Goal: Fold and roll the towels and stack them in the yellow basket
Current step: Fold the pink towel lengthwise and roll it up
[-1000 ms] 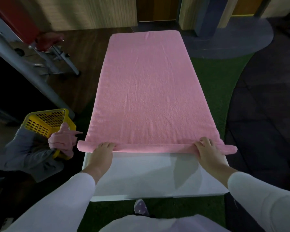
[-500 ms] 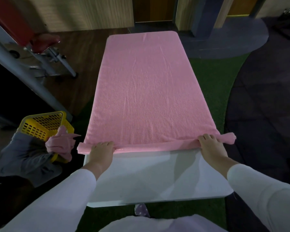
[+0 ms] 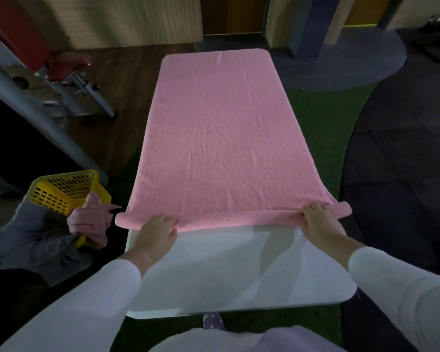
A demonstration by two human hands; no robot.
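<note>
The long white worktop runs from 6 toward 12 o'clock, giving a flat bed to roll against. The pink towel lies spread along it, reaching the 12 o'clock end, so its length can be taken up in a single pass. Its near edge is wound into a thin roll lying crosswise, with both tips hanging past the worktop's sides.

The yellow basket sits low at 8 o'clock, likely within reach for stacking. Another pink cloth drapes over its near corner, and it is too dim to tell whether that one is rolled.

The left hand and right hand are set well apart near the roll's ends at 7 and 5 o'clock. Their fingers curl over it and grip the pink towel, which probably keeps the roll even.

Compared with a second ago, the roll has travelled toward 12 o'clock, leaving more bare worktop behind it.
</note>
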